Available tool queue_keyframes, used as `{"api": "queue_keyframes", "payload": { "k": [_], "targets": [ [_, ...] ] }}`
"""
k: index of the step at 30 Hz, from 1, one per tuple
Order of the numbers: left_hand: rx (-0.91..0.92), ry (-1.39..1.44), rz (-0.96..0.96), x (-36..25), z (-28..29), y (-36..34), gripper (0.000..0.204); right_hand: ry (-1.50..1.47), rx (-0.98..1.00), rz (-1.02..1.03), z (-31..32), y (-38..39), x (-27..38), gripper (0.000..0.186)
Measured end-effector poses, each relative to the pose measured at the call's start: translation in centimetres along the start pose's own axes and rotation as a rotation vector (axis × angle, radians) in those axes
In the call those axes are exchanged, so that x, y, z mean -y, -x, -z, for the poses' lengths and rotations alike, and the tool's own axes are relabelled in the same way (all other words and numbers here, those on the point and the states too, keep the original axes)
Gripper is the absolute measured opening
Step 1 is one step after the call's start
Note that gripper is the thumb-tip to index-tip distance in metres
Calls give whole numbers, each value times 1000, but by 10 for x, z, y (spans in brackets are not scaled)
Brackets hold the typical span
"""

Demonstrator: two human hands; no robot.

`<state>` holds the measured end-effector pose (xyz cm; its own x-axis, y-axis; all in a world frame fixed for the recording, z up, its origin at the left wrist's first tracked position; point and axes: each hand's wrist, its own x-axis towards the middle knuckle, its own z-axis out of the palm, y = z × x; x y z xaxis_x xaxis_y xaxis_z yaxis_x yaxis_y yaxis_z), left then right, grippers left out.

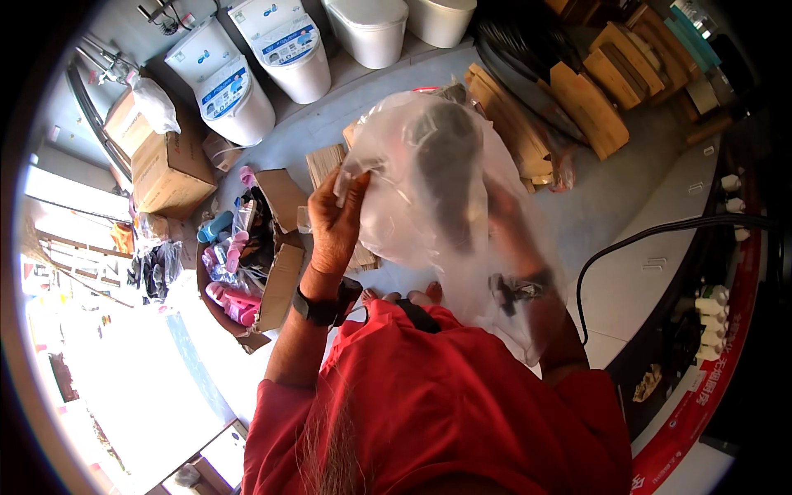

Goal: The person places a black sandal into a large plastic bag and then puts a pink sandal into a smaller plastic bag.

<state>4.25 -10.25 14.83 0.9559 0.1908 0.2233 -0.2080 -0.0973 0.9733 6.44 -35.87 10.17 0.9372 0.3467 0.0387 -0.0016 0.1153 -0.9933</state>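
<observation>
From the head view, you stand in a red shirt (429,404), holding a translucent plastic bag (388,206) in front of your body, above the floor. Your left hand (334,223) has its fingers pinched on the bag's near-left edge, a grip that probably keeps the loose film spread. Your right hand (507,223) shows blurred through the plastic, apparently reaching in or behind to support it; you cannot tell from here whether those fingers grasp anything. A dark, shoe-shaped item (445,157) shows through the film between your hands, its lower end toward your right.

To your left, an open cardboard box (282,280) holds pink slippers (238,305) and other footwear, its flaps folded out, likely for easy reach. White toilets (247,115) line the wall beyond, perhaps ranged there to leave the floor free.
</observation>
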Motion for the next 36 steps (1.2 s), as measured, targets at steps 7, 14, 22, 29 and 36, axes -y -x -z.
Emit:
{"api": "queue_keyframes", "payload": {
  "k": [7, 14, 22, 29, 36],
  "targets": [
    [379, -251, -12, -15, 6, -2, 23, -196, -142, -42, -4, -16, -20, 42],
    [418, -80, 65, 3, 2, -4, 68, -253, -204, -24, -3, -18, -35, 42],
    [510, 188, 225, 18, -1, 9, 93, -244, -223, 6, 3, -11, -35, 41],
    [405, 433, 377, 40, -18, 24, 106, -190, -187, 27, 12, -7, -28, 40],
    [427, 177, 43, 71, -28, 31, 43, -76, -58, -6, 13, 9, -27, 40]
  ]
}}
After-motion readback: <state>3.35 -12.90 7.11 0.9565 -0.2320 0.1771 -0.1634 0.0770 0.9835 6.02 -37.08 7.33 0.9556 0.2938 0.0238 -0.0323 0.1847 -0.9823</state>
